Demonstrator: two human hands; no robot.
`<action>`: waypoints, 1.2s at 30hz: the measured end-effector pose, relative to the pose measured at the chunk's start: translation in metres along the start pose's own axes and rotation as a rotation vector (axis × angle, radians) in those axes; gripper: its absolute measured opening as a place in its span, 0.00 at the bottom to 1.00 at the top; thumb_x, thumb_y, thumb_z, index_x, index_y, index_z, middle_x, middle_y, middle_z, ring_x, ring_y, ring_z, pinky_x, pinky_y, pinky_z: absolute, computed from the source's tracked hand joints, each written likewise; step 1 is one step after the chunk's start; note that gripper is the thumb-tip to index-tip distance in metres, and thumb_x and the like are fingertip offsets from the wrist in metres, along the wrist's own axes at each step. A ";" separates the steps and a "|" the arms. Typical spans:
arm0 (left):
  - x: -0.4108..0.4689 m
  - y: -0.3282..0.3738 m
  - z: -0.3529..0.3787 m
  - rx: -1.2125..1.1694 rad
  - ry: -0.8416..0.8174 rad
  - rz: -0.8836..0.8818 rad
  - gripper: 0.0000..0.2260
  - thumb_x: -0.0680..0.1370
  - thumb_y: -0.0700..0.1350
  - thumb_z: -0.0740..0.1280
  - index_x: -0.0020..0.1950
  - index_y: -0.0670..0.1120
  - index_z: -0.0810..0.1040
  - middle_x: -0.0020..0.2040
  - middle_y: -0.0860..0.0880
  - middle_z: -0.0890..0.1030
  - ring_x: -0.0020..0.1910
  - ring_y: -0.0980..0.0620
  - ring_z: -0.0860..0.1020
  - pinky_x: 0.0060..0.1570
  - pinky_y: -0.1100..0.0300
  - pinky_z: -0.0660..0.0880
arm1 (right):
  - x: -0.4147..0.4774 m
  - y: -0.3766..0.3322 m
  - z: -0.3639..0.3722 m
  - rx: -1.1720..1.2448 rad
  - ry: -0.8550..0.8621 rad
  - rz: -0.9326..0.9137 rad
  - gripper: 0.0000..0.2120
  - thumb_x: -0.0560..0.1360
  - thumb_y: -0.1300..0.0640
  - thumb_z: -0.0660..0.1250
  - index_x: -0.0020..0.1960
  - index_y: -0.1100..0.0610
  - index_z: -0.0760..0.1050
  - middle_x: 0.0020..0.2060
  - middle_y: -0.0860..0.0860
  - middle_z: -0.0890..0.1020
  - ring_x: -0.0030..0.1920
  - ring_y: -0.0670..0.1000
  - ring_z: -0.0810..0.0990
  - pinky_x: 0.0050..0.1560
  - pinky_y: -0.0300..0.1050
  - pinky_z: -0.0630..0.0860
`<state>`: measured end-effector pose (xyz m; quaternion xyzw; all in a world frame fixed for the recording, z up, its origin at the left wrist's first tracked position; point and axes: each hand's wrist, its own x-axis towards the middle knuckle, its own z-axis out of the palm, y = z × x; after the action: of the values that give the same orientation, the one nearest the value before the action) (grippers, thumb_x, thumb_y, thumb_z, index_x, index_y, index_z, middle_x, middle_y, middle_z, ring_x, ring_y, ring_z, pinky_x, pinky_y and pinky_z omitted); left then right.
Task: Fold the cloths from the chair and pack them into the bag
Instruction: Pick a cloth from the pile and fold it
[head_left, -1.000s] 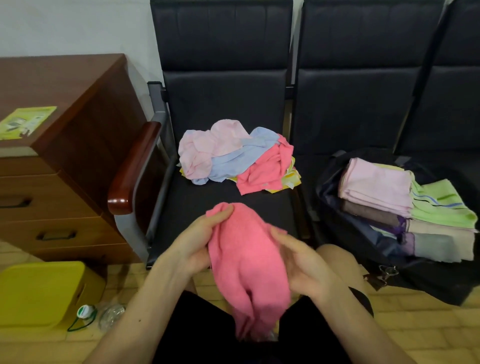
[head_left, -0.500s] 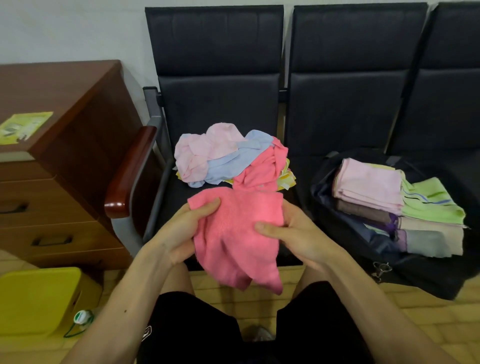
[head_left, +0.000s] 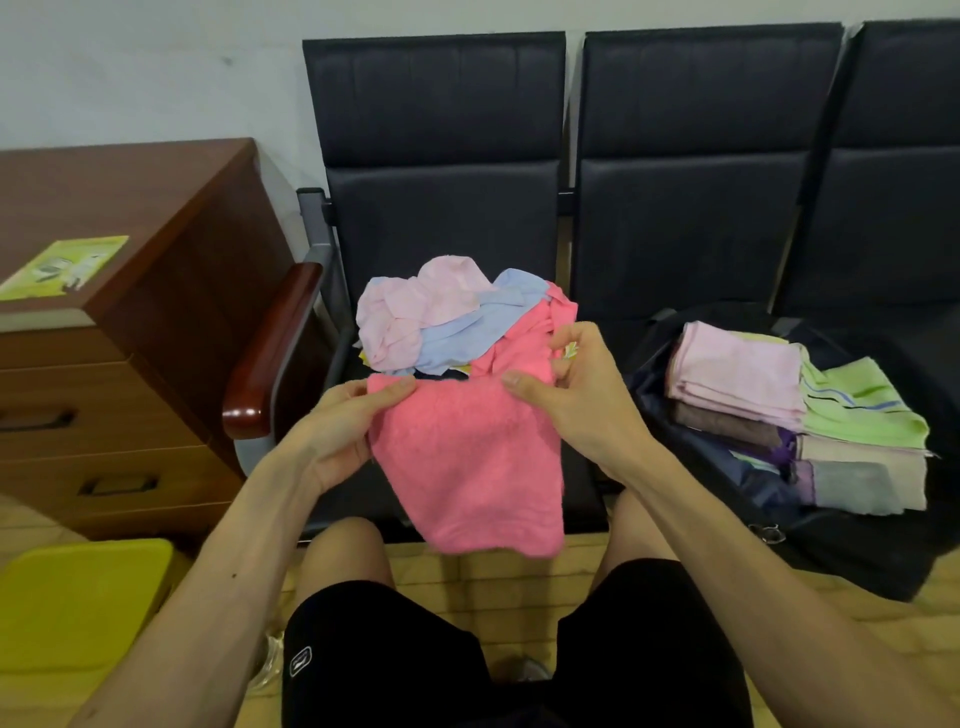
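Partway through: some cloths are packed, and a heap is left to fold.
Beyond the hands stands the chair (head_left: 436, 218); to their right the bag (head_left: 852, 551) holds a stack of folded cloths (head_left: 737, 374). A loose heap (head_left: 431, 317) waits on the seat. The pink cloth (head_left: 467, 467) hangs unfolded, with the left hand (head_left: 337, 431) and right hand (head_left: 576, 395) pinching its top edge.

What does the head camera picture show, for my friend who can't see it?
A person's left hand and right hand grip the top edge of a bright pink cloth. Behind it, crumpled cloths lie piled on a black chair. To the right, folded cloths are stacked in a dark bag.
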<state>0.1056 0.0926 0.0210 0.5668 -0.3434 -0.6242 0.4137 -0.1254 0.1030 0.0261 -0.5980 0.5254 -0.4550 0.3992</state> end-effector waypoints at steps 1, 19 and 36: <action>0.000 0.002 0.002 -0.034 0.052 0.017 0.13 0.75 0.42 0.72 0.57 0.43 0.74 0.50 0.45 0.82 0.46 0.51 0.81 0.37 0.58 0.79 | 0.000 0.001 -0.001 -0.036 0.012 -0.020 0.21 0.72 0.53 0.76 0.55 0.50 0.65 0.38 0.53 0.76 0.34 0.46 0.73 0.40 0.45 0.76; 0.007 -0.003 -0.003 0.599 0.261 0.549 0.19 0.82 0.49 0.65 0.73 0.50 0.72 0.70 0.48 0.75 0.68 0.46 0.75 0.66 0.43 0.73 | -0.007 0.013 -0.011 -0.522 -0.007 -0.244 0.21 0.81 0.47 0.61 0.71 0.55 0.72 0.36 0.44 0.82 0.42 0.48 0.80 0.52 0.46 0.74; -0.006 0.001 0.006 0.757 0.330 0.717 0.13 0.79 0.44 0.70 0.63 0.47 0.80 0.57 0.53 0.81 0.55 0.56 0.78 0.58 0.58 0.76 | 0.000 0.026 -0.012 -0.155 0.300 -0.019 0.09 0.72 0.55 0.76 0.52 0.52 0.83 0.39 0.43 0.85 0.45 0.42 0.83 0.53 0.45 0.80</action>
<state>0.1000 0.0970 0.0249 0.6138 -0.6465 -0.1796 0.4161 -0.1441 0.0994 0.0045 -0.5573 0.6069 -0.5012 0.2645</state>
